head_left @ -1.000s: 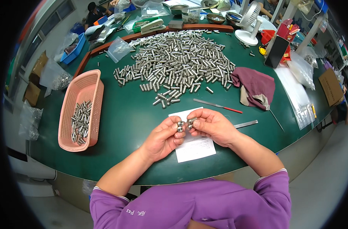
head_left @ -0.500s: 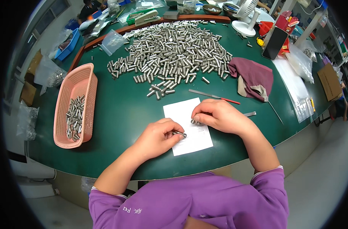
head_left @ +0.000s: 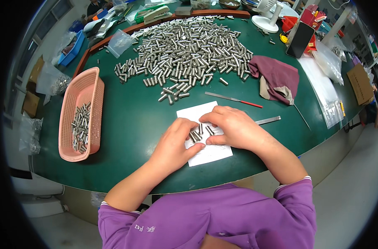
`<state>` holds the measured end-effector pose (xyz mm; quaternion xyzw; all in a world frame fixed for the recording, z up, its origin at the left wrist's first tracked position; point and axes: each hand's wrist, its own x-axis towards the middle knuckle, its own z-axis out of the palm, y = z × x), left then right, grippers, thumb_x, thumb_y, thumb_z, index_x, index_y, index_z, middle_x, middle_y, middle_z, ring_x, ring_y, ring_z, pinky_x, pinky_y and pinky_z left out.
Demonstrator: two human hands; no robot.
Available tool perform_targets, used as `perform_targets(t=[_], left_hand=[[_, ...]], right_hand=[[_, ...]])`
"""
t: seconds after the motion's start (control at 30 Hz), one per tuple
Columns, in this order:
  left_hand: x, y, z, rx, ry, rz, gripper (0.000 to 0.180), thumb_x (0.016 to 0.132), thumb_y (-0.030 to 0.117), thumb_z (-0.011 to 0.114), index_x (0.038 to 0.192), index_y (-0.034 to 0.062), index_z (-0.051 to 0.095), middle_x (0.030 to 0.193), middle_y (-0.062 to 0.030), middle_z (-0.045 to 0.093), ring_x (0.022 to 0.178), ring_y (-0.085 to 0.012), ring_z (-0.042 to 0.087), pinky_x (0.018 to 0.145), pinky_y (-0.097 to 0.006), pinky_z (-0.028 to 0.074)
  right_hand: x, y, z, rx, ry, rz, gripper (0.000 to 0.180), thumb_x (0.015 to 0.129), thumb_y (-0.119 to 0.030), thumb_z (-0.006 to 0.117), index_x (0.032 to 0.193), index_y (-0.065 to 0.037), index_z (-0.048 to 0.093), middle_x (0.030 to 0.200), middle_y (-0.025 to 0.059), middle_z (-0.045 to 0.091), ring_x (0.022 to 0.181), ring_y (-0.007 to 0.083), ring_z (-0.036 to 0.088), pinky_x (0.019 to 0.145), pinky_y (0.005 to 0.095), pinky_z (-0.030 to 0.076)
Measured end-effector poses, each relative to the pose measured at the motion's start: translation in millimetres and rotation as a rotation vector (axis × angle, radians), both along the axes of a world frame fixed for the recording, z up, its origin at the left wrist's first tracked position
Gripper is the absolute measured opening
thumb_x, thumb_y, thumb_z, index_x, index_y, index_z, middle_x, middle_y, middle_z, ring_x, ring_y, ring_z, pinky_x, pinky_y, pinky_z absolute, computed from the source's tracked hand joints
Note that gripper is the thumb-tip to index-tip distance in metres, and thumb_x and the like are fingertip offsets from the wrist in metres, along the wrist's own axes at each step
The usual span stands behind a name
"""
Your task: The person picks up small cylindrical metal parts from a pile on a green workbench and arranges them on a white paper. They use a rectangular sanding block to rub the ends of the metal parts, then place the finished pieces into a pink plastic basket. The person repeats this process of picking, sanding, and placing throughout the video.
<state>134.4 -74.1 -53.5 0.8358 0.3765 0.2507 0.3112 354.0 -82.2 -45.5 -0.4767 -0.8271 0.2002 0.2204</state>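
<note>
Several small metal pins (head_left: 196,135) lie on a white printed sheet (head_left: 203,157), in the space between my two hands. My left hand (head_left: 174,141) curves round their left side, thumb and fingers apart, fingertips close by the pins. From the right my right hand (head_left: 232,128) does the same, its thumb and forefinger spread and a single pin (head_left: 209,130) between them. The two thumb tips almost meet below the pins. Whether any fingertip presses on a pin is hard to make out. Beyond the sheet spreads a large heap of similar pins (head_left: 185,50).
A pink basket (head_left: 101,108) holding pins stands at the left. Right of the heap lie a red-handled file (head_left: 238,101), a flat metal tool (head_left: 270,120) and a maroon cloth (head_left: 276,76). A phone (head_left: 300,40) and a white fan (head_left: 267,25) stand at the back right.
Both hands held pins in closed fingers earlier; now the fingers have spread and the pins lie on the sheet. The hands have drawn closer together.
</note>
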Motion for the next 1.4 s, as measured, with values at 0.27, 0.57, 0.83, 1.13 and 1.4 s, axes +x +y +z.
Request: perform_targets(t=[0.27,0.57,0.83,1.13,1.4], left_hand=[[0,3,-8,0.072,0.006,0.026,0.052,0.075,0.001,0.072,0.123,0.0026,0.052,0.1,-0.0074,0.059,0.079,-0.0186,0.056,0.072,-0.032,0.051],[0,3,-2,0.016,-0.056,-0.021,0.052,0.078,-0.001,0.068,0.127,0.0023,0.051,0.1,-0.0091,0.058,0.08,-0.0185,0.056,0.071,-0.032,0.05],[-1,17,1,0.373,0.084,-0.26,0.04,0.078,-0.008,0.058,0.115,0.005,0.063,0.125,-0.0083,0.061,0.111,-0.0294,0.056,0.094,-0.04,0.044],[1,6,9,0.32,0.158,-0.227,0.035,0.078,-0.005,0.059,0.112,0.0037,0.063,0.116,-0.0091,0.063,0.108,-0.0306,0.056,0.093,-0.041,0.045],[4,-4,5,0.299,0.172,-0.102,0.039,0.077,-0.003,0.062,0.116,0.0023,0.059,0.114,-0.0127,0.059,0.101,-0.0319,0.056,0.088,-0.04,0.047]], right_hand=[[-5,4,-5,0.002,0.025,0.01,0.033,0.074,-0.018,0.075,0.106,-0.01,0.067,0.081,0.0046,0.062,0.083,0.0247,0.061,0.079,0.0386,0.049],[-4,2,-2,0.016,0.069,0.058,0.032,0.075,-0.012,0.07,0.107,-0.009,0.066,0.086,0.0045,0.065,0.086,0.0245,0.062,0.081,0.0383,0.05],[17,11,9,0.203,0.102,-0.232,0.027,0.078,0.0,0.058,0.103,-0.007,0.065,0.083,0.0072,0.067,0.085,0.0272,0.063,0.078,0.0394,0.051],[59,22,14,0.26,-0.043,-0.502,0.01,0.078,-0.007,0.063,0.085,-0.007,0.069,0.085,0.0109,0.067,0.087,0.0313,0.063,0.077,0.0426,0.051],[108,5,44,0.357,0.056,-0.888,0.013,0.078,-0.014,0.064,0.087,-0.007,0.07,0.087,0.0102,0.069,0.087,0.029,0.065,0.078,0.0405,0.052]])
